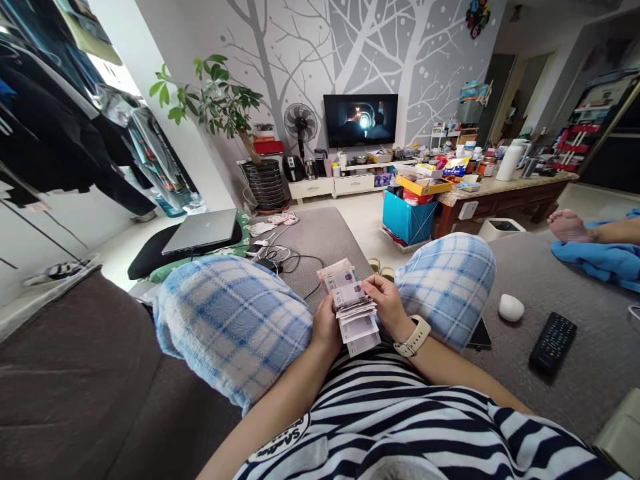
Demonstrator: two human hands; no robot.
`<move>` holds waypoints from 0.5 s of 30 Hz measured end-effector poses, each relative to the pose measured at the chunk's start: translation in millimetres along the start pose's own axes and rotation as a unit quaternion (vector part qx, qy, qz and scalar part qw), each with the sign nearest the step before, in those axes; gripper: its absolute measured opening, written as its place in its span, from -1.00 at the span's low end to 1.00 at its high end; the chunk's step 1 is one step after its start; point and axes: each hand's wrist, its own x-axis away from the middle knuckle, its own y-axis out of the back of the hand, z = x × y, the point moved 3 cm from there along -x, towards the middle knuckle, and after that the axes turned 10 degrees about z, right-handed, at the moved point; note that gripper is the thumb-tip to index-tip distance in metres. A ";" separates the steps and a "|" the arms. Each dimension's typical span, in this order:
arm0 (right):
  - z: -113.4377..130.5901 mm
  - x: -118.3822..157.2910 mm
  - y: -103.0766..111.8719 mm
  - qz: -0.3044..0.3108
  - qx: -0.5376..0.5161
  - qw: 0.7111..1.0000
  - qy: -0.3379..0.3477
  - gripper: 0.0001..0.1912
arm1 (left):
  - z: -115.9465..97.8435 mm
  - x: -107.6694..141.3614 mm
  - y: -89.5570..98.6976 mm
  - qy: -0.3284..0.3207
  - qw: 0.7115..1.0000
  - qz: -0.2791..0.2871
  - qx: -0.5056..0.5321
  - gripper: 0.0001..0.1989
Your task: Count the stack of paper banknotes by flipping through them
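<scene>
A stack of paper banknotes [356, 327] fans out over my lap, pale purple for the most part, with a few pinkish ones at the far end. My left hand [327, 325] is closed around the stack's left side, partly hidden by the notes. At the upper right of the stack, my right hand [385, 300] pinches the edge of a banknote between thumb and fingers. On my right wrist is a cream watch [414, 335]. My bent knees in blue plaid trousers [233, 320] stand on both sides of the notes.
On the grey sofa [320, 233] lie a black remote [553, 341], a white rounded case [511, 307] and tangled cables [280, 257]. A closed laptop [203, 231] rests at the left. Another person's bare foot [567, 225] is at the right. Beyond stands a cluttered table [505, 190].
</scene>
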 end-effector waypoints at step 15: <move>-7.7 -2.9 0.5 -0.015 -0.028 0.999 -0.010 -0.61 | -3.0 2.2 -2.5 0.014 0.999 0.011 0.047 -0.73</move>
